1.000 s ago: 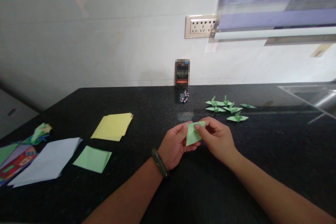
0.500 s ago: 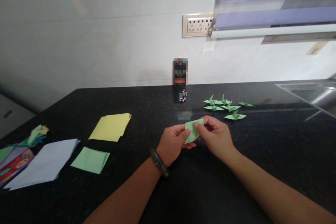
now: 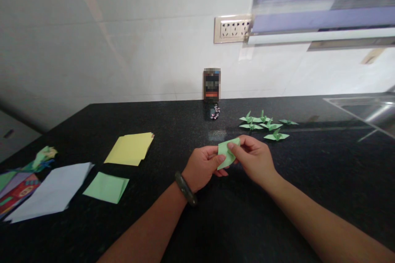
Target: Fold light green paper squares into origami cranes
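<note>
A small folded green paper (image 3: pixel 226 152) is held just above the black counter (image 3: pixel 277 197), near its middle. My left hand (image 3: pixel 202 167), with a dark bracelet on the wrist, pinches the paper's left side with thumb and fingers. The paper's right upper edge is pinched by my right hand (image 3: pixel 254 160), fingers closed on it. Behind my hands lie several finished green paper cranes (image 3: pixel 265 125).
Left of my hands lie a green sheet stack (image 3: pixel 106 188), yellow sheets (image 3: pixel 131 149), white sheets (image 3: pixel 51 191) and coloured paper packs (image 3: pixel 15 191) at the far left edge. A phone (image 3: pixel 212 85) leans on the wall, beads (image 3: pixel 215 112) before it. A steel sink (image 3: pixel 367 111) is at right.
My hands have kept their hold on the green paper, with only slight finger shifts along its folds. The view drifted a little; nothing else moved.
</note>
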`<state>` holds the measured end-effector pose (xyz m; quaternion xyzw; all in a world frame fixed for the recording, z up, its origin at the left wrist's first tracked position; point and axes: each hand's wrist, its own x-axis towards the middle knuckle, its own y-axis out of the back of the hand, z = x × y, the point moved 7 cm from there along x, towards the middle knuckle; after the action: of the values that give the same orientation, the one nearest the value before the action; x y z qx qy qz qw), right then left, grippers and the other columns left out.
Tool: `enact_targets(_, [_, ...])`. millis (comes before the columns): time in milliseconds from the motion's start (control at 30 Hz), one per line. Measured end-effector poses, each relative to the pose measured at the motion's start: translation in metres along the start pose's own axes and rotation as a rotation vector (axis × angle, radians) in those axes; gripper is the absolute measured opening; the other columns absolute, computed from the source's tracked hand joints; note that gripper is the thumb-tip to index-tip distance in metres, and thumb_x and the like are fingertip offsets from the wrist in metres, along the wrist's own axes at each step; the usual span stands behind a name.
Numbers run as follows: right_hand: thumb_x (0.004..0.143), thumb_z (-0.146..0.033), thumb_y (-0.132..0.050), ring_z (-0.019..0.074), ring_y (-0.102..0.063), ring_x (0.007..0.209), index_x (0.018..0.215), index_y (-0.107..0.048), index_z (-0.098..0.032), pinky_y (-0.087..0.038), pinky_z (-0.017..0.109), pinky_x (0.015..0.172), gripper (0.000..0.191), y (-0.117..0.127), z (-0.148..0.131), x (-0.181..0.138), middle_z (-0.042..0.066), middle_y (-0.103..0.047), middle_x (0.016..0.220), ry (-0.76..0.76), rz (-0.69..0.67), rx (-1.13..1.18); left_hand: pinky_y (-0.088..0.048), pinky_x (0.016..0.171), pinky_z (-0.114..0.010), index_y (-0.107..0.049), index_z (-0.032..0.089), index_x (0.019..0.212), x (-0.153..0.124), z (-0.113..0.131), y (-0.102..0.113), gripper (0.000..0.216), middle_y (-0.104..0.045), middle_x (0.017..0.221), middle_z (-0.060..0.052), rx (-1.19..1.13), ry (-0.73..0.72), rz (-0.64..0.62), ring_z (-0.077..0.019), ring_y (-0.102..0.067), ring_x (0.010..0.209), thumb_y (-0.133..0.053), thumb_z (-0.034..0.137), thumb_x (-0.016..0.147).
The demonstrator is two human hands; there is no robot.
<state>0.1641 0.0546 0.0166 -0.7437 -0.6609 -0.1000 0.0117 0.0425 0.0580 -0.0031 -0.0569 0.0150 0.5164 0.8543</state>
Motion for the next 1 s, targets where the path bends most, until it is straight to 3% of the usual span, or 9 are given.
enact_targets(133, [0.071, -0.032, -0.062, 0.0083, -0.045, 0.042, 0.064, -0.055, -0.016, -0.037, 0.02, 0.04, 0.019, 0.003, 0.001, 0.002, -0.003, -0.054, 0.051, 0.016, 0.009, -0.019, -0.044, 0.045, -0.017, -0.066, 0.012, 0.089, 0.001, -0.002, 0.001, 0.023, -0.064, 0.063, -0.003, 0.024, 0.012, -0.008, -0.009, -0.058, 0.047, -0.059, 0.027, 0.073])
enact_targets(400, [0.072, -0.033, -0.061, 0.0082, -0.044, 0.041, 0.062, -0.053, -0.017, -0.035, 0.02, 0.04, 0.021, 0.01, 0.001, 0.007, -0.003, -0.052, 0.049, 0.063, 0.038, -0.038, -0.046, 0.048, -0.019, -0.063, 0.013, 0.1, 0.0, -0.005, 0.0, 0.028, -0.064, 0.064, -0.003, 0.023, 0.067, -0.03, -0.009, -0.06, 0.049, -0.058, 0.022, 0.074])
enact_targets(567, [0.073, -0.034, -0.06, 0.0088, -0.044, 0.041, 0.061, -0.052, -0.017, -0.035, 0.02, 0.041, 0.022, 0.021, -0.002, 0.013, -0.003, -0.051, 0.047, 0.074, 0.097, -0.105, -0.046, 0.05, -0.022, -0.052, 0.01, 0.116, 0.0, -0.009, 0.002, 0.055, -0.063, 0.061, -0.002, 0.002, 0.139, -0.029, -0.0111, -0.059, 0.05, -0.068, 0.023, 0.065])
enact_targets(667, [0.071, -0.032, -0.06, 0.0088, -0.044, 0.043, 0.06, -0.053, -0.016, -0.035, 0.02, 0.042, 0.021, 0.016, -0.003, 0.015, -0.003, -0.051, 0.048, 0.057, -0.009, -0.136, -0.045, 0.052, -0.021, -0.045, 0.009, 0.123, 0.001, -0.006, 0.012, 0.069, -0.064, 0.072, -0.003, -0.048, 0.094, 0.096, -0.0112, -0.06, 0.06, -0.071, 0.028, 0.063])
enact_targets(733, [0.071, -0.031, -0.059, 0.0087, -0.043, 0.045, 0.06, -0.053, -0.016, -0.034, 0.02, 0.043, 0.02, 0.005, -0.004, 0.013, -0.003, -0.05, 0.05, 0.072, -0.139, -0.184, -0.046, 0.056, -0.021, -0.047, 0.012, 0.122, 0.001, -0.004, 0.016, 0.062, -0.064, 0.084, -0.005, -0.075, 0.055, 0.143, -0.0119, -0.06, 0.069, -0.067, 0.032, 0.066])
enact_targets(800, [0.072, -0.029, -0.058, 0.0084, -0.042, 0.047, 0.059, -0.054, -0.016, -0.033, 0.019, 0.043, 0.019, -0.003, -0.005, 0.009, -0.003, -0.049, 0.051, 0.104, -0.226, -0.235, -0.046, 0.058, -0.022, -0.056, 0.011, 0.112, 0.002, -0.004, 0.013, 0.049, -0.065, 0.083, -0.006, -0.062, 0.06, 0.108, -0.0125, -0.06, 0.071, -0.065, 0.032, 0.069])
enact_targets(900, [0.074, -0.029, -0.057, 0.0082, -0.041, 0.049, 0.06, -0.055, -0.016, -0.032, 0.019, 0.044, 0.019, -0.009, -0.004, 0.005, -0.003, -0.047, 0.053, 0.124, -0.265, -0.262, -0.046, 0.056, -0.022, -0.066, 0.008, 0.09, 0.001, -0.005, 0.007, 0.03, -0.065, 0.069, -0.005, 0.007, 0.076, 0.048, -0.0116, -0.059, 0.061, -0.066, 0.027, 0.067])
enact_targets(1000, [0.074, -0.031, -0.057, 0.0092, -0.045, 0.052, 0.067, -0.057, -0.016, -0.037, 0.02, 0.047, 0.017, -0.012, -0.002, 0.004, -0.002, -0.051, 0.058, 0.091, -0.267, -0.22, -0.046, 0.054, -0.023, -0.068, 0.009, 0.078, 0.001, -0.004, 0.01, 0.021, -0.065, 0.063, -0.004, 0.019, 0.052, 0.106, -0.0114, -0.057, 0.055, -0.065, 0.026, 0.067])
